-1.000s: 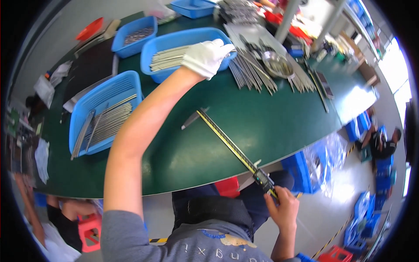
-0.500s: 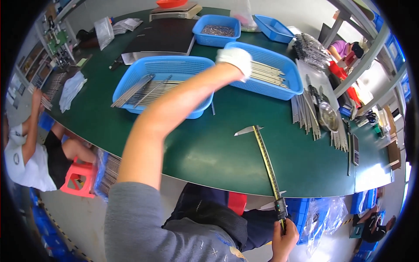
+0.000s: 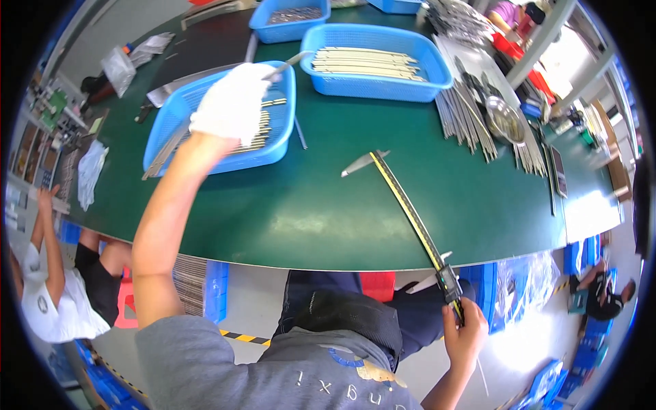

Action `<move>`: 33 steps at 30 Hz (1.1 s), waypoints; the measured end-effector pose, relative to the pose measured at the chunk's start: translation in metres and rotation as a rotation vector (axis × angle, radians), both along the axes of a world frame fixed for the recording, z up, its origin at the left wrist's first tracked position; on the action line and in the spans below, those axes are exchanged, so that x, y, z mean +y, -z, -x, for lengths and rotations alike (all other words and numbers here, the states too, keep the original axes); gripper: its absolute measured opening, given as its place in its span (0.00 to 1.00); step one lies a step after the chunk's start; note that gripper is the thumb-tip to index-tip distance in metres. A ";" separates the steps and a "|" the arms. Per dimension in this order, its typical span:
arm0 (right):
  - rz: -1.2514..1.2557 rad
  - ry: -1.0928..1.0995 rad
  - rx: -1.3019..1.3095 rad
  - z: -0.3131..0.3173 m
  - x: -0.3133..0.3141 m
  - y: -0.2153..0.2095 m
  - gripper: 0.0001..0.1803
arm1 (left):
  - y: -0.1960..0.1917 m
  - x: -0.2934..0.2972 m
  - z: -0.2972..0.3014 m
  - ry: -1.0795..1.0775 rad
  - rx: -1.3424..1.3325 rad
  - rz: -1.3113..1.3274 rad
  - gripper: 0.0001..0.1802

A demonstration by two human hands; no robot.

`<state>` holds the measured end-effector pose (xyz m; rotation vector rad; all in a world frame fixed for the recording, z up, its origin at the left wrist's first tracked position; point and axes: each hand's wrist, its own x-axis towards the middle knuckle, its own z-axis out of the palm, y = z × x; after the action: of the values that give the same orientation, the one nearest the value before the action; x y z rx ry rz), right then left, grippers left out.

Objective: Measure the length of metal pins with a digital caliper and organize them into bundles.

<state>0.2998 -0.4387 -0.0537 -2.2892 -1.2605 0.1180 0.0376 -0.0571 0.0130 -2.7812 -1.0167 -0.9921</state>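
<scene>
My left hand [image 3: 232, 106], in a white glove, is over the left blue basket [image 3: 277, 147]. Its fingers are blurred and partly hidden, but a thin metal strip [image 3: 292, 61] sticks out from them, so the hand appears closed on it. Under and beside the glove lie several slender metal strips [image 3: 260, 133] in that basket. Bare, my right hand [image 3: 466, 328] is closed around the dark display end of a long digital caliper [image 3: 412, 217] at the table's near edge. The caliper's beam slants away to the far left over the green table, its jaws far apart.
A second blue basket [image 3: 383, 85] holds pale strips. Loose metal strips [image 3: 468, 126], a metal bowl [image 3: 504, 119] and a phone [image 3: 559, 171] lie at the right. A blue tub [image 3: 290, 31] with small parts stands behind. Another person [image 3: 75, 294] sits at the left.
My left hand has swung left from the right basket to the left one, where a strip now projects from it. The whole view has shifted. My right hand still holds the caliper.
</scene>
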 end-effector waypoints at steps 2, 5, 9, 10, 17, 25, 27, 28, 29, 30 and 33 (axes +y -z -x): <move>0.033 0.057 0.007 0.003 0.000 0.001 0.14 | -0.006 -0.052 -0.043 0.355 0.041 -0.134 0.15; -0.012 0.041 0.020 0.002 0.002 0.000 0.15 | 0.033 -0.105 -0.075 0.697 0.077 -0.170 0.11; 0.002 0.054 0.014 0.005 0.003 -0.003 0.15 | 0.071 -0.128 -0.102 0.875 -0.060 -0.159 0.13; 0.001 0.057 0.010 0.005 0.003 -0.003 0.15 | 0.076 -0.128 -0.107 0.867 -0.095 -0.167 0.13; 0.010 0.071 0.015 0.005 0.000 -0.001 0.15 | 0.091 -0.128 -0.108 0.871 -0.062 -0.113 0.14; 0.042 0.065 0.014 0.005 0.001 -0.004 0.15 | 0.091 -0.132 -0.104 0.844 -0.005 -0.111 0.14; 0.044 0.063 0.011 0.006 0.000 -0.004 0.15 | 0.091 -0.133 -0.103 0.842 -0.002 -0.091 0.14; 0.041 0.059 0.013 0.006 0.000 -0.004 0.15 | 0.091 -0.133 -0.102 0.843 0.002 -0.075 0.14; 0.039 0.057 0.015 0.007 0.000 -0.004 0.15 | 0.090 -0.132 -0.102 0.846 0.003 -0.068 0.14; 0.046 0.061 0.019 0.006 0.001 -0.004 0.15 | 0.090 -0.131 -0.103 0.850 0.000 -0.071 0.14; 0.035 0.046 0.027 0.008 0.001 -0.007 0.15 | 0.087 -0.127 -0.104 0.867 0.049 -0.013 0.13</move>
<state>0.2921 -0.4375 -0.0467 -2.3371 -1.2006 0.1558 0.1415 -0.1838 -0.0739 -3.2245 0.2734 -0.9240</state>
